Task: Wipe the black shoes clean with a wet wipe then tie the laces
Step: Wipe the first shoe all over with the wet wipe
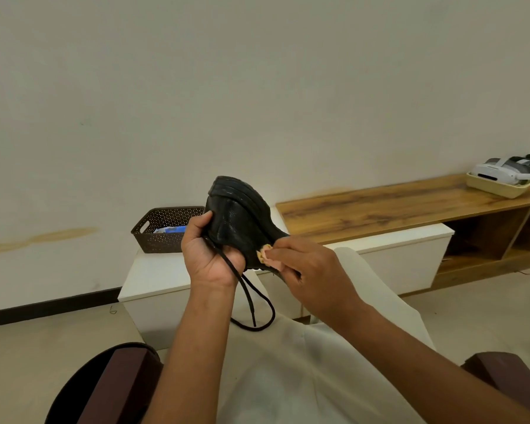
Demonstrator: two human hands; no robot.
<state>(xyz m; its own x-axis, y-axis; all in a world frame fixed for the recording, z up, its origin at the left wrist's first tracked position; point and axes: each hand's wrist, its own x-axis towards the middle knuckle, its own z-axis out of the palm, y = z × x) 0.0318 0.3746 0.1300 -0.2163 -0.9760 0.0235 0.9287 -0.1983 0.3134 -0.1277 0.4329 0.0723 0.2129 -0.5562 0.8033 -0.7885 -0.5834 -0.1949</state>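
— Head view: where is the black shoe (239, 218)?
— Held up in the air before the white worktop (153, 273), ribbed sole turned upward, its grained leather glossy.
— The hands?
— The left hand (210, 255) grips the shoe, thin round laces (251, 301) dangling in a loop below. The right hand (306, 267) pinches a crumpled, yellowed wipe (265, 254) against the upper.
— Behind?
— A brown perforated basket (162, 231).

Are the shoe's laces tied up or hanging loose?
Loose. The black lace hangs down in an open loop below the black shoe, which the left hand holds up while the right hand presses a wipe on it.
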